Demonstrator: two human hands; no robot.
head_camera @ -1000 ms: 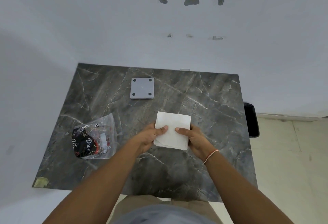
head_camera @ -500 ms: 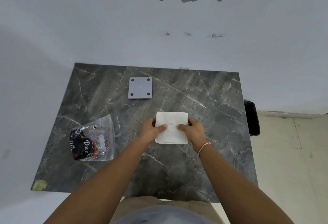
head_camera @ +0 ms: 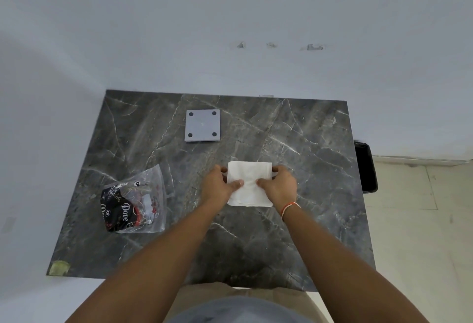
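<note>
**Item:** white napkin (head_camera: 249,184), folded to a soft square. It lies flat on the dark marble table (head_camera: 307,143), just right of the middle and well apart from every edge.

**Step in hand (judged):** squaring and creasing the fold with both hands. To do it well:
- line up the far corners before pressing
- keep the two thumbs level so the layers do not slide
- smooth outward from the centre
- grip lightly, since thin tissue likely creeps and tears

**Left hand** (head_camera: 217,188): at the napkin's left edge. The thumb lies across the top sheet and the fingers curl round the edge toward the far corner. The paper is pinched, not merely touched.

**Right hand** (head_camera: 280,187): mirrored at the right edge. The thumb is on top and the fingers are wrapped past the far right corner, pinching the same napkin. A red-and-white thread band (head_camera: 289,207) sits on the wrist.

**Also present:**
- grey square plate (head_camera: 202,125) with four dark dots, far and to the left, well apart
- clear plastic bag (head_camera: 138,202) holding a dark Dove wrapper, left of the hands
- black bin (head_camera: 367,166) just off the table's right edge
</note>
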